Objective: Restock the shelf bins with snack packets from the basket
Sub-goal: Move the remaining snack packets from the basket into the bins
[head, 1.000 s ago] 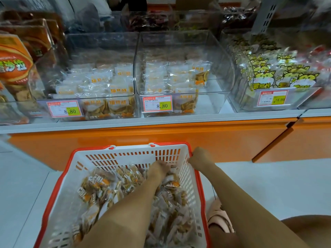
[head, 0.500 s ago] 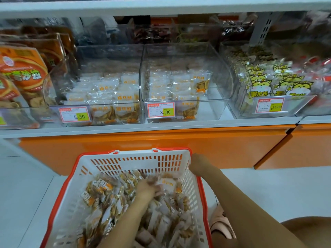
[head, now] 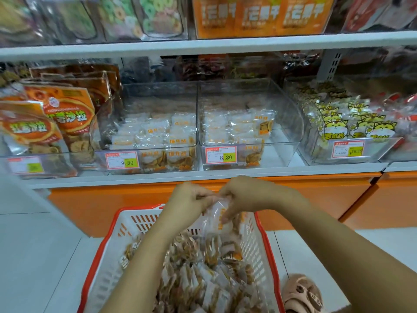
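Note:
A white basket (head: 112, 242) with a red rim stands on the floor below me, filled with several clear snack packets (head: 203, 274). Above its far edge my left hand (head: 189, 197) and my right hand (head: 246, 195) meet, and both grip a small bunch of clear packets with orange print (head: 217, 216). Straight ahead on the shelf are two clear bins: the left bin (head: 158, 163) is well filled with the same packets, and the right bin (head: 277, 154) holds packets only in its left half.
The white shelf edge (head: 203, 176) runs just beyond my hands, with an orange cabinet front (head: 112, 204) under it. Orange snack bags (head: 67, 118) stand at left, a bin of yellow cat-print packets (head: 347, 129) at right. A foot in a pink sandal (head: 302, 292) is beside the basket.
My left hand rose out of the basket holding packets. My right hand left the basket rim and joined it on the packets. The view tilted upward.

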`<state>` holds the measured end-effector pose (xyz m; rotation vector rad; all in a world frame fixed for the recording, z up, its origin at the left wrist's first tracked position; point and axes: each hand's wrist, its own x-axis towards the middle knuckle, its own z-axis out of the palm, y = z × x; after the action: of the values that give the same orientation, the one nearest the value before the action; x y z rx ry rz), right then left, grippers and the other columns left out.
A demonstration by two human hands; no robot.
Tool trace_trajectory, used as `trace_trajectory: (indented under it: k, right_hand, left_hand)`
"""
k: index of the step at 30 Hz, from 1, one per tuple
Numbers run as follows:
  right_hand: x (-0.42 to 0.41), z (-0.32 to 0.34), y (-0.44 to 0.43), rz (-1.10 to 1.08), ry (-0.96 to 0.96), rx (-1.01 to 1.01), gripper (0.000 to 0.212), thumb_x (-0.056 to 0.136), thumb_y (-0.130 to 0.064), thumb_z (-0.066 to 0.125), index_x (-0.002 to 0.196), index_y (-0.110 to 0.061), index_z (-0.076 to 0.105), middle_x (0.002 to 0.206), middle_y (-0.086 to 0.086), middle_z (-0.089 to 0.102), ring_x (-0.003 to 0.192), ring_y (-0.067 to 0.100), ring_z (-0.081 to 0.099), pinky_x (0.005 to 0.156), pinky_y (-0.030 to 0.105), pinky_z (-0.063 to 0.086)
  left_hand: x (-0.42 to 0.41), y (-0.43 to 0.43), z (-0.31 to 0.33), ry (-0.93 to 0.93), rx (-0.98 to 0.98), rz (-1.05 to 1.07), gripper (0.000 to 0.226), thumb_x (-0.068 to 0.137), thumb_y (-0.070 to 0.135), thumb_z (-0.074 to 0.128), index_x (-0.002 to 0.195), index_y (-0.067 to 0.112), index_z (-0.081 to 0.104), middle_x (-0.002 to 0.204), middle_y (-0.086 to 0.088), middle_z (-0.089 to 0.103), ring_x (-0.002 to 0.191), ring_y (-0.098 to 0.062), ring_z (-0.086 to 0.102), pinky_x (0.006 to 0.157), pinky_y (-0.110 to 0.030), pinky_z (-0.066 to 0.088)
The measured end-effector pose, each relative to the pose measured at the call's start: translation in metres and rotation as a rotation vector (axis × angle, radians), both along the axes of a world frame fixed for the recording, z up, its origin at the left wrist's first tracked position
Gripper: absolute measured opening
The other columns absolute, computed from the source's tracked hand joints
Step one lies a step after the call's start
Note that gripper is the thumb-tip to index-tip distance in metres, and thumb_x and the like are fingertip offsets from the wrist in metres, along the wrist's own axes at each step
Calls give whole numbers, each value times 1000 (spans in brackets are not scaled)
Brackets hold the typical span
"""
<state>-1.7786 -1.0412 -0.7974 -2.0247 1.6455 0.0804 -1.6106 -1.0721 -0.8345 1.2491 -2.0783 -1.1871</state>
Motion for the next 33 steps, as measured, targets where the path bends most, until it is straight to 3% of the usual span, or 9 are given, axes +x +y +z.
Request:
trace_trajectory:
  k: [6, 9, 13, 16, 20, 22, 26, 30, 33]
  right_hand:
    - [-32, 44, -4, -55, -101, -68, 34, 72, -46, 78, 74, -16, 64, 64, -1, 55, 58, 16, 48, 57, 33, 35]
    - [-49, 62, -7, -249, -349, -157, 42, 73, -37, 79, 57, -17, 46, 53, -7, 39, 48, 7, 37, 50, 23, 28]
    - [-62, 81, -15, -354, -632, -152, 31, 74, -20, 81, 72, -2, 56, 57, -5, 56, 52, 4, 51, 54, 14, 39]
    - [-68, 99, -18, -277, -318, -367, 29, 71, -24, 83, 83, -13, 59, 58, -15, 55, 49, -1, 46, 46, 11, 33]
    - [-81, 125, -30, -168, 64, -671, 40, 68, -29, 84, 100, -22, 61, 83, -14, 58, 73, 4, 52, 60, 20, 35]
    - [-90, 131, -38, -165, 160, -723, 40, 71, -30, 82, 106, -23, 63, 87, -10, 58, 87, 13, 55, 68, 26, 37]
    - [-112, 131, -54, -320, 368, -790, 16, 79, -29, 73, 87, -23, 60, 82, -1, 60, 85, 28, 57, 65, 30, 36]
    - [-130, 116, -71, -554, 447, -711, 20, 82, -22, 68, 75, -10, 54, 70, 7, 50, 73, 30, 52, 63, 29, 37]
    - [-131, 105, -83, -625, 434, -601, 15, 84, -14, 63, 75, -7, 54, 81, 11, 57, 89, 34, 61, 65, 31, 39]
  left_hand:
    - [-22, 1, 42, 362, 35, 94, 10, 82, 13, 72, 83, 22, 74, 78, -3, 74, 72, -10, 69, 70, -29, 58]
    - [-30, -6, 51, 404, 134, 29, 27, 78, 26, 73, 104, 28, 67, 97, -1, 74, 87, -6, 69, 77, -20, 55]
    - [-45, -15, 57, 436, 164, 9, 45, 69, 26, 80, 110, 27, 62, 94, 3, 74, 91, -11, 70, 82, -29, 56]
    - [-60, -28, 68, 462, -1, 73, 30, 65, 24, 82, 90, 19, 66, 82, 5, 73, 82, -9, 70, 74, -21, 55]
    - [-84, -58, 93, 383, -277, 58, 24, 73, 10, 80, 76, 29, 64, 71, 16, 69, 75, 0, 65, 70, -15, 51]
    - [-101, -75, 103, 329, -392, 38, 19, 73, 10, 80, 84, 21, 68, 80, 8, 70, 81, -9, 67, 78, -24, 55]
    - [-135, -101, 106, 292, -420, -13, 43, 78, 16, 77, 118, 14, 63, 109, 3, 68, 103, -9, 63, 94, -23, 50]
    - [-162, -127, 91, -118, -537, -59, 59, 89, 30, 64, 141, 14, 43, 137, -9, 53, 122, -24, 53, 98, -28, 40]
    - [-177, -143, 75, -283, -493, -191, 58, 92, 34, 59, 144, 15, 39, 136, -13, 54, 124, -28, 50, 96, -31, 42]
